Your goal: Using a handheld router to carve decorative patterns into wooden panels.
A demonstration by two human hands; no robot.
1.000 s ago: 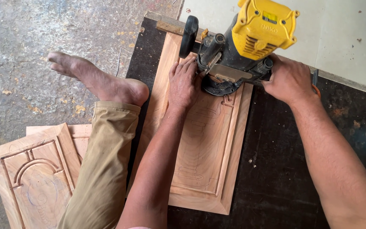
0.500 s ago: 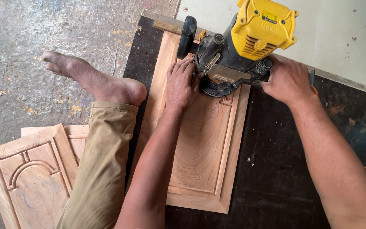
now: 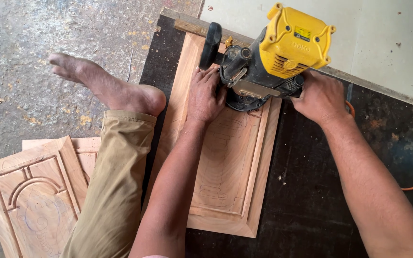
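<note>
Yellow-and-black electric router (image 3: pixel 268 62) stands on the far end of the rectangular carved wooden panel (image 3: pixel 225 157). Left hand (image 3: pixel 205 95) grips its left side; right hand (image 3: pixel 319 98) grips its right handle.

Workshop floor seen from above, in even daylight.

A rough grey concrete floor (image 3: pixel 48 28), stained and flecked with yellowish chips, fills the left. A dark board (image 3: pixel 311 200) lies on it, a wooden strip (image 3: pixel 192 25) along its far edge. Beyond that is a pale, smooth slab (image 3: pixel 388 33) with small marks. Carved wooden panels (image 3: pixel 29 191) are stacked at lower left.
</note>
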